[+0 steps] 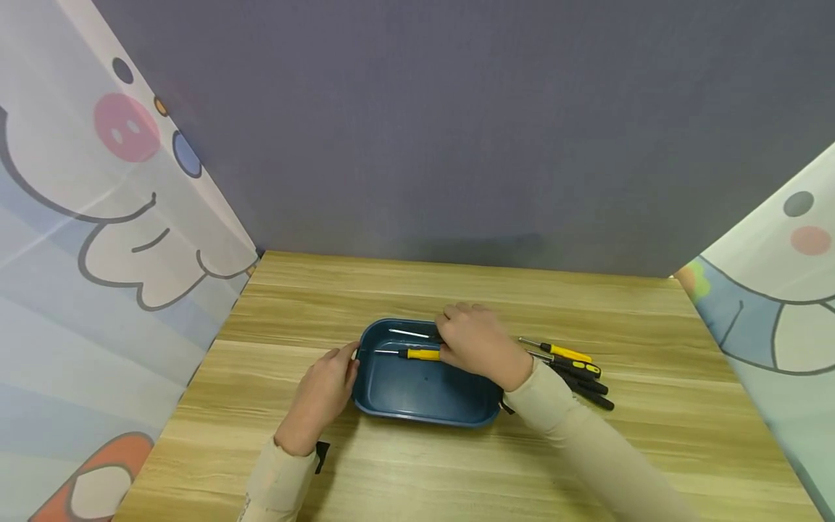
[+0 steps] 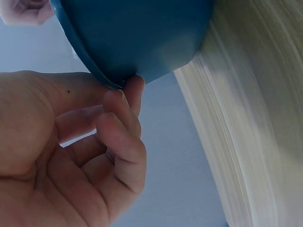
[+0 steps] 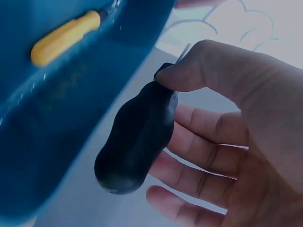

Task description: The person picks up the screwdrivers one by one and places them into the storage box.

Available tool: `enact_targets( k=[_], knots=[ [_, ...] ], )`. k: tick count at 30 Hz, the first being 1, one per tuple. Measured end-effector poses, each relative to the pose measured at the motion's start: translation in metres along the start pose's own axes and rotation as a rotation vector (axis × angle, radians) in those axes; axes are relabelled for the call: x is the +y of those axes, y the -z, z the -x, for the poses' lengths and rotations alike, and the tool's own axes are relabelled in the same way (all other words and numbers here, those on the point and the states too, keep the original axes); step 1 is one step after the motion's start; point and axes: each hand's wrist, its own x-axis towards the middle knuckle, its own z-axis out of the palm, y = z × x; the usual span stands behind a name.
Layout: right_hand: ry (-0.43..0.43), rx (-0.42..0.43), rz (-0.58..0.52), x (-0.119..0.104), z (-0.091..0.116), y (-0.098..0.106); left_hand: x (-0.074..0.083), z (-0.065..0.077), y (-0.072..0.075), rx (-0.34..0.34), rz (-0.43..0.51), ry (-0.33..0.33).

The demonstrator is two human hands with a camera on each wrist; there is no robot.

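Note:
A dark blue plastic tray (image 1: 427,406) stands on the table. My left hand (image 1: 322,391) pinches its left rim between thumb and fingers, as the left wrist view shows close up. Over the tray's far right part, my right hand (image 1: 479,344) holds a screwdriver with a black handle (image 3: 137,132). The thumb presses near the handle's neck, and the thin shaft points left in the head view. Inside the tray lies a screwdriver with a yellow handle (image 1: 422,354), its shaft also pointing left; the right hand covers its handle end in the head view.
Right of the tray, several more screwdrivers lie bunched together, among them a yellow-handled one (image 1: 570,354) and black-handled ones (image 1: 590,391). A grey partition (image 1: 404,145) rises behind the wooden table (image 1: 685,435). Printed cartoon curtains (image 1: 117,275) hang at both sides.

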Motion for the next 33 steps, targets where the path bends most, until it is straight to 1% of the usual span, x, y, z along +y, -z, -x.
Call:
enact_targets(
  k=[3, 8, 12, 17, 27, 33],
  knots=[
    [0.016, -0.024, -0.009, -0.009, -0.01, -0.006, 0.0, -0.001, 0.0, 0.001, -0.002, -0.008],
    [0.052, -0.077, -0.026, -0.022, -0.02, -0.02, 0.001, -0.001, 0.002, -0.017, 0.002, -0.006],
    [0.074, -0.122, -0.048, -0.028, -0.024, -0.03, 0.001, -0.002, 0.002, -0.023, 0.002, -0.008],
    [0.081, -0.178, -0.074, -0.033, -0.026, -0.039, 0.001, -0.002, 0.002, -0.027, -0.008, -0.012],
    [0.084, -0.2, -0.042, -0.038, -0.025, -0.051, 0.002, -0.002, 0.002, -0.039, -0.007, 0.003],
    [0.084, -0.169, -0.026, -0.04, -0.023, -0.053, 0.001, -0.001, 0.002, -0.032, -0.004, -0.001]
  ],
)
